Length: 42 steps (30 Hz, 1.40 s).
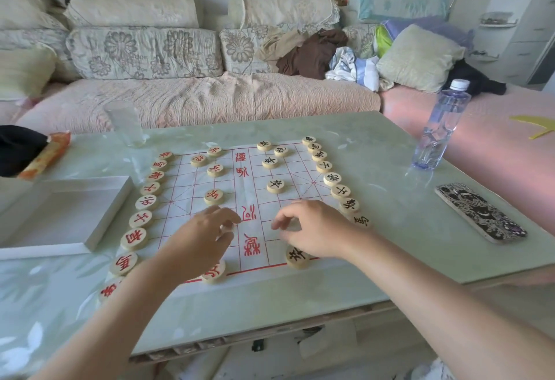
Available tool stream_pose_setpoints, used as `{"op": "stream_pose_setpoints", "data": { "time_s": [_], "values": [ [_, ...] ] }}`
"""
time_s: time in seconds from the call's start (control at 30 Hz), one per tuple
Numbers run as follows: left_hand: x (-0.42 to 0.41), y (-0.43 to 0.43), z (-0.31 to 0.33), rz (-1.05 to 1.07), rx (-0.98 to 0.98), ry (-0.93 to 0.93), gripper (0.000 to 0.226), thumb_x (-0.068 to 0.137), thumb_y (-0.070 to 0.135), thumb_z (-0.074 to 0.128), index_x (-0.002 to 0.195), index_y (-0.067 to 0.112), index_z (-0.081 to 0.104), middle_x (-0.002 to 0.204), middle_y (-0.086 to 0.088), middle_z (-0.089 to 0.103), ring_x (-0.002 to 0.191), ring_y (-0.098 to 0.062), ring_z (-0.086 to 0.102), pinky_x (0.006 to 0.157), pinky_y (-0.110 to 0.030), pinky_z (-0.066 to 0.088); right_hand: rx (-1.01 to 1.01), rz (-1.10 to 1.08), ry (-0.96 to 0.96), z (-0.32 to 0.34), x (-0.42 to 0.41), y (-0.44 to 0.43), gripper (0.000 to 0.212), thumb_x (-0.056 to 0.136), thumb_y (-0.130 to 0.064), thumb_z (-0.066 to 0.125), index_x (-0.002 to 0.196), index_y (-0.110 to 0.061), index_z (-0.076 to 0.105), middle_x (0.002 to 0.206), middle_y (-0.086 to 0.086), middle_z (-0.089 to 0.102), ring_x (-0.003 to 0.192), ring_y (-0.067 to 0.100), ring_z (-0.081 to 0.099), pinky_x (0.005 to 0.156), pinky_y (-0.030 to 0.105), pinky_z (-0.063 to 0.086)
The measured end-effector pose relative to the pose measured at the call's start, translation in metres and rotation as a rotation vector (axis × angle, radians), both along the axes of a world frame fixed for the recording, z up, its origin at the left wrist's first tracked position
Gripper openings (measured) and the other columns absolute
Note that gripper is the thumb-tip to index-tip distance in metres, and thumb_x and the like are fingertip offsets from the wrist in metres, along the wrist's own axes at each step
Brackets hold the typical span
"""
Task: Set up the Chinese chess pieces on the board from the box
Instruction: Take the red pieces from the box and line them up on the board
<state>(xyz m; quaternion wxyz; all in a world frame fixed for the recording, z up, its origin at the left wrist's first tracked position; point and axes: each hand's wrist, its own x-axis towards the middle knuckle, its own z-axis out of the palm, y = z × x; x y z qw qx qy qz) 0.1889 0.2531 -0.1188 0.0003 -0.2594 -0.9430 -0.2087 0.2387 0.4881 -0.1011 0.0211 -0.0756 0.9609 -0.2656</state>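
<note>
So the left hand (204,238) is pinching a pale piece (227,227) in its fingertips, right beside the river near the middle of the board (255,175). Across the river the right hand (315,229) is curled fingers-down, maybe on another one, honestly can't tell. My guess is soldiers going in on both sides at once. The red pieces (134,238) line the left edge and the black pieces (341,191) the right, so it's nearly done. The white box (75,214) sits off to the left, out of the way.

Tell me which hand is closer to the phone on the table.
Right. The right hand is over the board's near right part, toward the phone; the left hand, pinching a chess piece, sits farther, left of the board's middle.
</note>
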Motion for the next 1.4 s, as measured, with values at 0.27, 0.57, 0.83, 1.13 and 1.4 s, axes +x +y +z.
{"op": "stream_pose_setpoints", "data": {
  "time_s": [0.27,0.57,0.83,1.13,1.4],
  "values": [
    [0.012,-0.065,0.006,-0.028,-0.056,-0.074,0.028,0.083,0.031,0.063,0.107,0.043,0.054,0.098,0.023,0.053,0.087,0.002,0.056,0.077,-0.026,0.051,0.116,0.173,-0.028,-0.017,-0.012,-0.069,0.051,0.077,-0.055,0.072,0.124,-0.039,0.06,0.116,-0.021,0.061,0.104,0.003,0.057,0.086,0.023,0.045],
    [0.027,-0.073,-0.013,-0.034,-0.056,-0.09,0.032,0.079,0.037,0.071,0.109,0.033,0.058,0.1,0.018,0.055,0.086,-0.002,0.054,0.071,-0.015,0.044,0.191,0.268,-0.069,-0.03,-0.018,-0.11,0.05,0.076,-0.054,0.067,0.124,-0.041,0.057,0.113,-0.015,0.054,0.103,0.011,0.057,0.087,0.03,0.048],
    [0.029,-0.078,-0.014,-0.025,-0.049,-0.081,0.025,0.084,0.034,0.066,0.109,0.036,0.062,0.099,0.02,0.058,0.079,0.0,0.05,0.066,-0.014,0.039,0.273,0.202,-0.021,-0.026,-0.017,-0.111,0.056,0.065,-0.073,0.068,0.108,-0.038,0.06,0.095,-0.019,0.051,0.09,0.005,0.053,0.074,0.024,0.039],
    [0.005,-0.106,-0.021,0.09,-0.051,0.036,0.055,0.079,0.043,0.07,0.129,0.035,0.051,0.12,0.016,0.051,0.116,-0.009,0.043,0.093,-0.023,0.037,0.189,0.315,-0.049,-0.035,-0.02,-0.113,0.051,0.078,-0.051,0.07,0.125,-0.039,0.057,0.124,-0.019,0.048,0.11,0.009,0.054,0.089,0.024,0.042],
    [-0.004,-0.106,-0.029,0.051,-0.075,0.055,0.055,0.082,0.047,0.067,0.131,0.03,0.052,0.123,0.011,0.053,0.116,-0.013,0.046,0.095,-0.025,0.036,0.199,0.318,-0.041,-0.038,-0.027,-0.111,0.062,0.07,-0.058,0.071,0.128,-0.041,0.055,0.122,-0.023,0.047,0.11,0.004,0.052,0.093,0.028,0.045]
  ]
}}
